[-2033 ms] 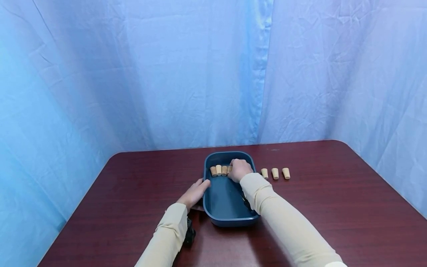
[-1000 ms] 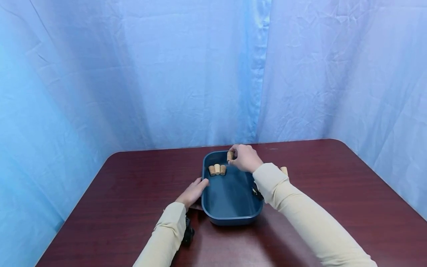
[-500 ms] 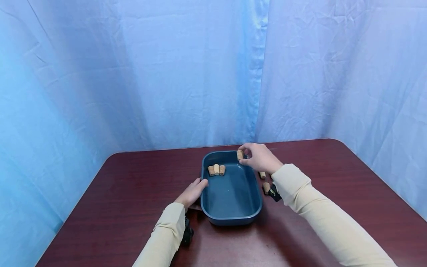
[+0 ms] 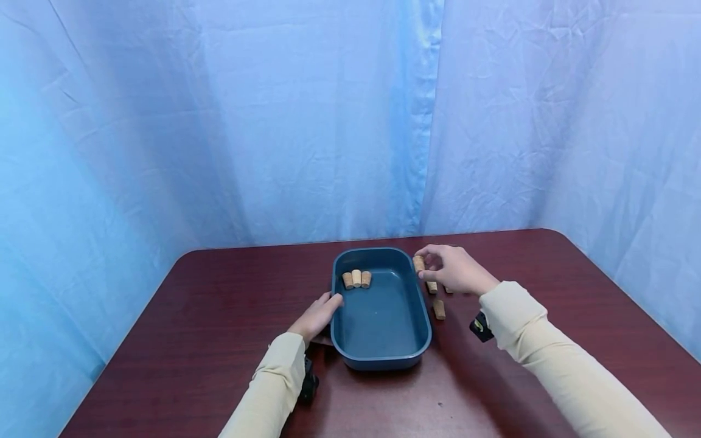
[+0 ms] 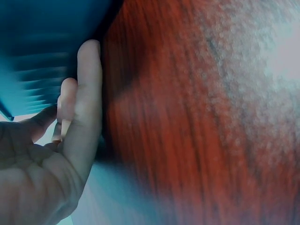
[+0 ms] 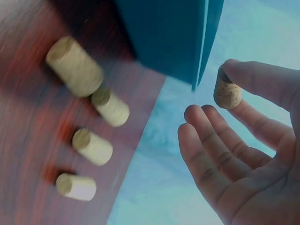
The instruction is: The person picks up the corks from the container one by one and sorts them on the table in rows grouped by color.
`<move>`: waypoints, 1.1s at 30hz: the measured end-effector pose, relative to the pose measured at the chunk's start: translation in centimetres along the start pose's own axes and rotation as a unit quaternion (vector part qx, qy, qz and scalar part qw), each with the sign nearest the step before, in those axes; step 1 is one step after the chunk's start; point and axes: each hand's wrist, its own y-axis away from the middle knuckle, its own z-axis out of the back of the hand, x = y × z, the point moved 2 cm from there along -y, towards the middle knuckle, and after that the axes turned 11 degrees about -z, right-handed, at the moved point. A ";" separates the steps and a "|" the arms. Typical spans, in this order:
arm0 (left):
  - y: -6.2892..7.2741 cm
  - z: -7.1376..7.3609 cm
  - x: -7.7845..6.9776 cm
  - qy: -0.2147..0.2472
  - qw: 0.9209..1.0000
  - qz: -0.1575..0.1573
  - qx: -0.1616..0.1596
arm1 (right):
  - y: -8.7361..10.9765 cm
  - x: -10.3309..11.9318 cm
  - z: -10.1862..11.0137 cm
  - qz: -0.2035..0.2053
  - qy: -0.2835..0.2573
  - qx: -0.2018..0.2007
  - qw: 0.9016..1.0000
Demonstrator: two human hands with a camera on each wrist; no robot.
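My right hand (image 4: 460,267) pinches a brown cork stopper (image 6: 228,93) between thumb and forefinger, its other fingers spread. It stands just outside the right rim of a dark blue rectangular bin (image 4: 378,359), over the table. Three cork stoppers (image 4: 356,278) lie side by side in the bin near its left wall. My left hand (image 4: 317,316) holds the bin's left side, thumb over the rim. In the left wrist view its fingers (image 5: 86,98) lie straight along the outer wall, low near the table.
Right of the bin, several more cork stoppers lie on the red-brown table (image 4: 230,316). A browner one (image 4: 439,309) is nearest me; paler ones (image 6: 93,146) stand in a row beyond it, partly behind the right hand. Pale blue curtains (image 4: 317,121) hang behind the table.
My right hand has lifted a brown cork stopper out of the bin's row and carried it right, past the rim. The row has shrunk to three. My left hand has stayed put.
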 end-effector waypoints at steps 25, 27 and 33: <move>0.0 -0.2 0.0 -0.005 1.000 0.004 0.003 | 1.4 -6.2 1.3 -0.028 0.032 0.098 0.994; -0.1 -0.1 0.1 -0.006 1.000 0.004 0.005 | 1.5 -6.5 1.2 -0.035 0.029 0.100 0.994; -0.3 0.0 0.1 -0.012 1.000 0.008 0.000 | 1.8 -6.9 1.1 -0.036 0.021 0.106 0.994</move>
